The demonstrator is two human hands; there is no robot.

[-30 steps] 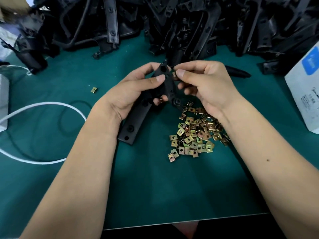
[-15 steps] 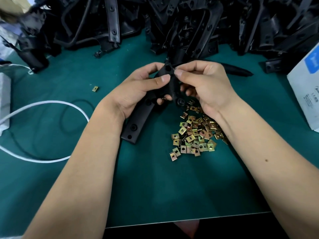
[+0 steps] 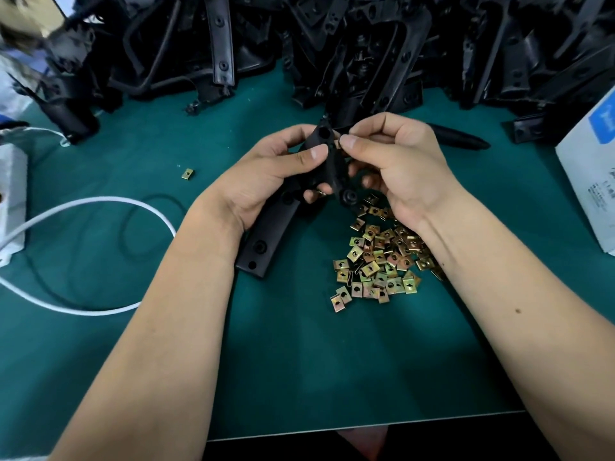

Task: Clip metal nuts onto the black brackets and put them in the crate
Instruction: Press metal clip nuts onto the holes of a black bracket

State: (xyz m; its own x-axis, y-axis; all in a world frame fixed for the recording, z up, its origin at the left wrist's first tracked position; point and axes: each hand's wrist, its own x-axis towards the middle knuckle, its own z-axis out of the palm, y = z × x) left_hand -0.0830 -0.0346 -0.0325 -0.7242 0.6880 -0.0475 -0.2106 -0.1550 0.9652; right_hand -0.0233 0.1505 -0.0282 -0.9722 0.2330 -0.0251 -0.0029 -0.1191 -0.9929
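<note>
A long black bracket (image 3: 271, 229) slants above the green table, its upper end raised. My left hand (image 3: 266, 174) grips it around the middle, thumb lying across the top face. My right hand (image 3: 396, 164) pinches at the bracket's upper end with thumb and forefinger; a small metal nut there is barely visible between the fingertips. A heap of brass-coloured metal nuts (image 3: 379, 261) lies on the table just below my right wrist. One stray nut (image 3: 187, 174) sits apart to the left. No crate is in view.
A big pile of black brackets (image 3: 366, 44) fills the back of the green table (image 3: 299, 361). A white cable (image 3: 100, 254) and a black cord loop at left, beside a white box (image 3: 11, 201). A white carton (image 3: 595, 174) stands at the right edge.
Both hands and the bracket keep nearly the same pose; the bracket's upper end has lifted slightly and my right fingertips have shifted a little on it.
</note>
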